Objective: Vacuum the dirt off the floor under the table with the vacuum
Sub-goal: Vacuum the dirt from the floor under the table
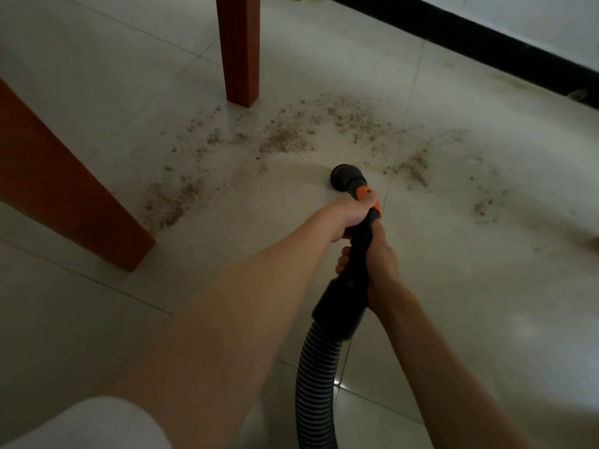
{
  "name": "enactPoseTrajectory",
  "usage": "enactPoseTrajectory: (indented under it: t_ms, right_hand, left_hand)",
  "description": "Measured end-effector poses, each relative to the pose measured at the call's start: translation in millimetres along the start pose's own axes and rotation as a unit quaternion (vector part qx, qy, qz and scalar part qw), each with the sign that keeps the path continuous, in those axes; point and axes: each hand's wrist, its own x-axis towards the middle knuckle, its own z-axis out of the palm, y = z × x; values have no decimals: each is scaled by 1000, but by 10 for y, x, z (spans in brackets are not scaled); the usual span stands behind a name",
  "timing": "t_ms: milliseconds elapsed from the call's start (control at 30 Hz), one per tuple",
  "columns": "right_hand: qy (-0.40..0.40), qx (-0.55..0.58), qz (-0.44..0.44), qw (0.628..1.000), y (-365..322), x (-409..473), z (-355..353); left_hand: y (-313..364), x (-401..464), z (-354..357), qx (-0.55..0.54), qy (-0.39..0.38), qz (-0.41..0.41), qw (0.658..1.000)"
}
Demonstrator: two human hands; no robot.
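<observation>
A black vacuum wand (359, 241) with an orange collar points away from me, its round nozzle (340, 177) down on the pale tiled floor. My left hand (350, 215) grips the wand just behind the orange collar. My right hand (379, 264) grips it lower down, above the wide black cuff. A ribbed grey hose (316, 377) curves back toward me from the cuff. Brown dirt (285, 139) is scattered in an arc beyond the nozzle, with patches at the left (171, 199) and right (413, 170).
Two reddish wooden table legs stand on the floor: one near left (64, 186), one further back (240, 50). A black baseboard (486, 47) runs along the white wall at the upper right. The floor tiles (486, 286) to the right are bare of dirt.
</observation>
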Motion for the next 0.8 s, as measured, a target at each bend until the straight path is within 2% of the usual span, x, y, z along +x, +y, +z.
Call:
enactPoseTrajectory:
  t_ms: [200,333,500,800]
  right_hand:
    - [-31,-34,22,999,-109,93,-5]
    - [-79,-63,51,994,-164,129,103]
    - [-150,-40,93,983,-146,75,237]
    - [-189,6,124,974,-200,69,400]
  left_hand:
    - [46,77,-31,-14,20,6,1000]
    - [67,74,-183,-36,56,13,998]
    - [-40,83,-400,-41,89,2,995]
    - [-27,6,-564,-63,94,11,994]
